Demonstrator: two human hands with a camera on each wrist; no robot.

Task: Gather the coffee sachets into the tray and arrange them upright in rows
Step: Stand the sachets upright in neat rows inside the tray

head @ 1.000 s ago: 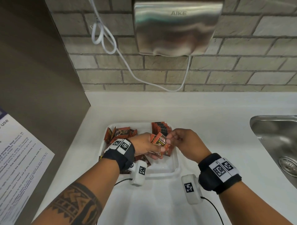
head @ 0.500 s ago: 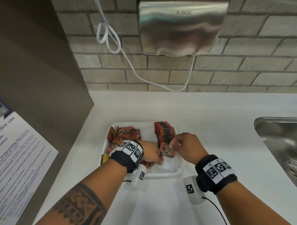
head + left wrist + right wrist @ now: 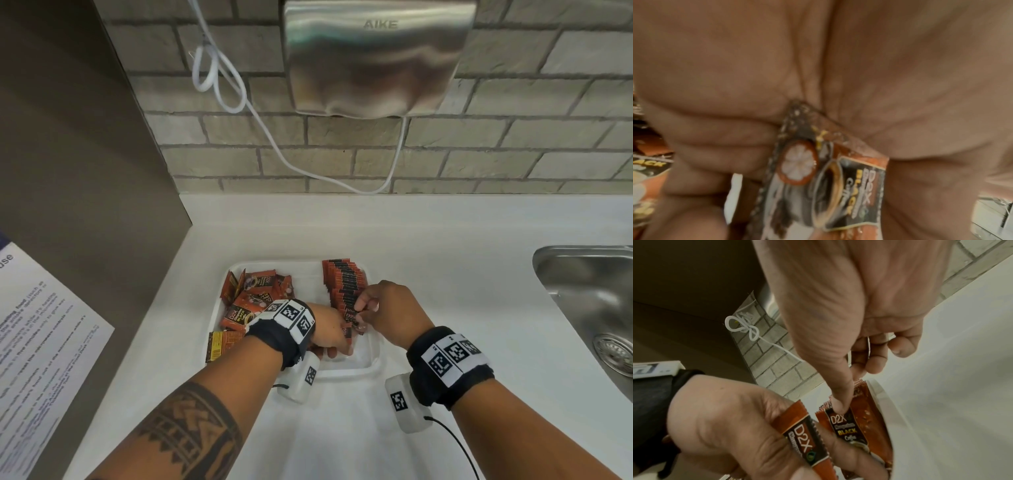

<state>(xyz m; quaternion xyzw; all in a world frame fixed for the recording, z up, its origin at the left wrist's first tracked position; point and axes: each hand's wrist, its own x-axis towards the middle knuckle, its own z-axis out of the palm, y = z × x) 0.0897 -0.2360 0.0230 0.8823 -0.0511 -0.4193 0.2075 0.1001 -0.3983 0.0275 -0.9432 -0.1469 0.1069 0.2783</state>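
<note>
A clear plastic tray (image 3: 373, 359) sits on the white counter. Along its right side stands a row of upright orange-and-black coffee sachets (image 3: 344, 284). Loose sachets (image 3: 255, 301) lie piled at the tray's left. My right hand (image 3: 364, 308) pinches the front sachet (image 3: 855, 425) at the near end of the row, thumb on its top edge. My left hand (image 3: 330, 334) is low in the tray, just left of that spot, and grips another sachet (image 3: 828, 183), also seen as the sachet (image 3: 805, 439) between thumb and fingers.
A steel sink (image 3: 596, 308) is sunk into the counter at the right. A metal hand dryer (image 3: 376, 54) with a white cable (image 3: 239, 102) hangs on the brick wall behind. A brown side panel (image 3: 85, 171) with a printed notice (image 3: 37, 342) closes off the left.
Both hands came down from above the tray. The right hand carried a sachet to the near end of the upright row. The left hand sank into the tray with its sachet.
</note>
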